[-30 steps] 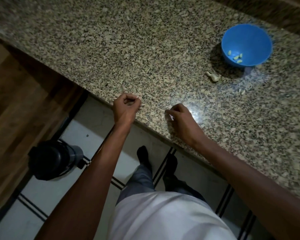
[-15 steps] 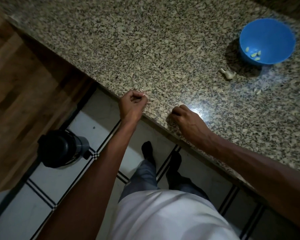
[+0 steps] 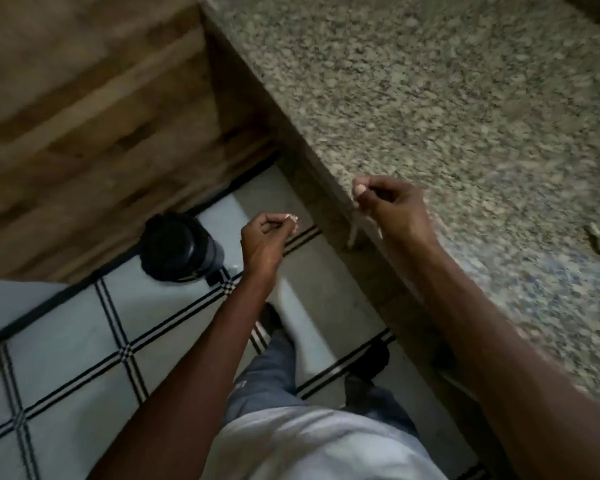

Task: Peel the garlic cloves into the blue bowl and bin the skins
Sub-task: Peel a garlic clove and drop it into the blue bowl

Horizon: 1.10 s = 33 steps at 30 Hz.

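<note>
Two scraps involved. Left hand (image 3: 264,242), beyond the speckled granite counter (image 3: 430,98) edge above the floor, pinching papery pale garlic skin (image 3: 292,218): featherlight, flimsy, best nipped at fingertips. Right hand (image 3: 392,206) at counter edge, fingers curled, contents unclear.

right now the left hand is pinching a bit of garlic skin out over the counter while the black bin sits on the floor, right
Not quite. In the head view the left hand does pinch a pale bit of garlic skin in its fingers, but it is off the granite counter, out over the tiled floor beside the black bin, which does sit on the floor.
</note>
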Available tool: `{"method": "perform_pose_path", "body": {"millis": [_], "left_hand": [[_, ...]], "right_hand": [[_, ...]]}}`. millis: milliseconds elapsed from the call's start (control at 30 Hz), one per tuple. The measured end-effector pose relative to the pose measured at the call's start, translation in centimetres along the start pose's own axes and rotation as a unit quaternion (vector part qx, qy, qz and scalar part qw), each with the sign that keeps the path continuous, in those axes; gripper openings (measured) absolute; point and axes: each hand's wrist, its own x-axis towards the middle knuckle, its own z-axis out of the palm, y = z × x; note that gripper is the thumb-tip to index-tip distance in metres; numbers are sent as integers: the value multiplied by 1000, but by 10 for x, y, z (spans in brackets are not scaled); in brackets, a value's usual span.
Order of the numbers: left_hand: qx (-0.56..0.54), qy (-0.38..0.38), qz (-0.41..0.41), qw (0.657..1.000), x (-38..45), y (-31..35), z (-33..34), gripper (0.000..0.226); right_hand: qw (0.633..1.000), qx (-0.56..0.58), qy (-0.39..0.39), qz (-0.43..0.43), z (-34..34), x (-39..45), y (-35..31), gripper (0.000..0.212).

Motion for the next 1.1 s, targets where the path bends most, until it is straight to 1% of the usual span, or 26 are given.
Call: {"method": "perform_pose_path", "body": {"millis": [67, 133, 267, 400, 500, 667, 833, 900, 1000, 1067, 1100], "left_hand": [[-27, 38, -7, 999, 22, -4, -44, 13], [-52, 78, -16, 996, 43, -9, -94, 10], [-62, 159, -62, 983, 94, -26, -204, 13], [-60, 200, -87, 974, 135, -41, -303, 9], [-67, 227, -87, 968, 158, -49, -359, 11], [-82, 258, -96, 958, 181, -65, -415, 14], [-85, 264, -97, 956, 199, -87, -447, 9], [-84, 267, -109, 954, 206, -93, -456, 8], [-121, 271, -130, 946, 219, -107, -464, 10], [-132, 256, -140, 947, 230, -116, -463, 9], [-129, 243, -146, 950, 238, -122, -461, 7]], "right_hand": [[998, -9, -62, 20, 67, 8, 5, 10], [993, 6, -110, 51, 135, 14, 19, 10], [983, 18, -148, 108, 267, 25, 50, 9], [968, -2, -199, 150, 374, 30, 75, 11], [965, -28, -207, 161, 438, 33, 87, 14], [945, -78, -249, 197, 510, 41, 113, 5], [934, -136, -247, 221, 558, 52, 142, 13], [929, -142, -252, 230, 573, 59, 155, 24], [923, -155, -252, 246, 589, 66, 173, 37], [920, -165, -247, 256, 596, 70, 185, 37], [922, -153, -238, 263, 598, 74, 194, 31]]}}
